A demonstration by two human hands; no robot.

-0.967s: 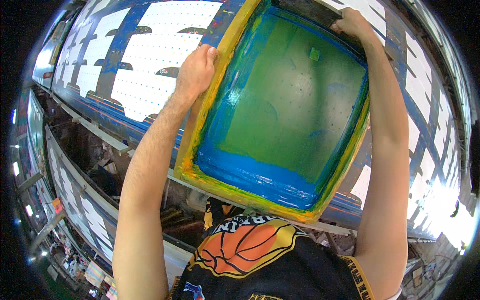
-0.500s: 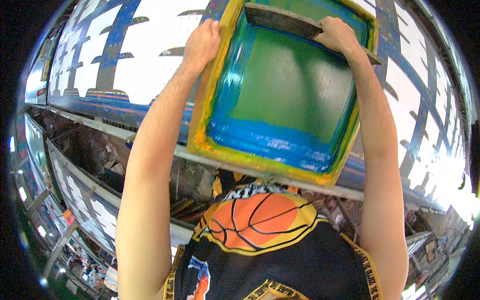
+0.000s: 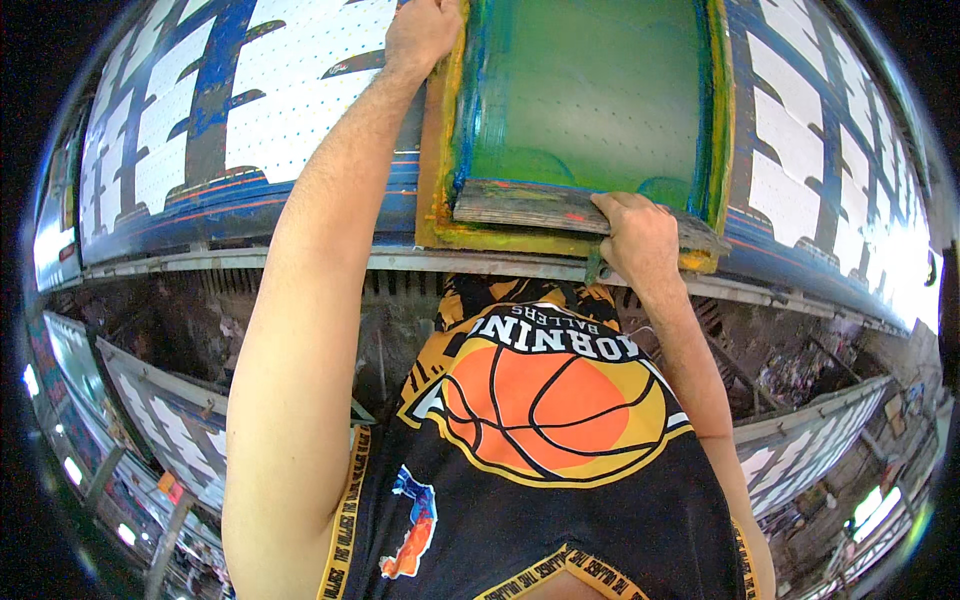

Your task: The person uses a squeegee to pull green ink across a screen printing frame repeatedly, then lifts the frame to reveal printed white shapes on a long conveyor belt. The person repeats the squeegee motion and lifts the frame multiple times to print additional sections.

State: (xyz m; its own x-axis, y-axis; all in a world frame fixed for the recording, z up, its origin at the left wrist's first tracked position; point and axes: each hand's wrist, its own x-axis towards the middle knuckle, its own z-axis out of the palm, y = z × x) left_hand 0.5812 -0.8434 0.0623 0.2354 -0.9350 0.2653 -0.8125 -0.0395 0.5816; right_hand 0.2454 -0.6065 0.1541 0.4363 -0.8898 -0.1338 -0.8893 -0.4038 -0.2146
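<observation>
Between my two hands lies a framed screen [image 3: 600, 110], its mesh green, its rim smeared yellow and blue, its far end cut off by the top of the view. Across its near end, under my right hand [image 3: 640, 240], sits a dark wooden bar [image 3: 530, 205] with red smears. I have that hand closed on the bar, right of its middle, fingers bent over the top edge; the underside of my grip is hidden. Most of the bar runs off to the left of those knuckles, slightly tilted, while its short right end passes over the screen's right rim.

Up and to the left, my left hand [image 3: 425, 35] is curled on the outer left rim of the screen, partly clipped by the top of the view, so I cannot tell how all its fingers sit.

Beneath the screen and beyond both hands spreads a blue-streaked tabletop [image 3: 210, 115]. White pieces [image 3: 290, 110] dotted with small marks lie left of my left hand, and more lie right of my right. Just left of my right wrist, at the tabletop's metal edge [image 3: 340, 260], is a small green piece [image 3: 593, 264] I cannot identify. Nearer me than both hands is my black shirt [image 3: 550, 415], printed with an orange basketball.
</observation>
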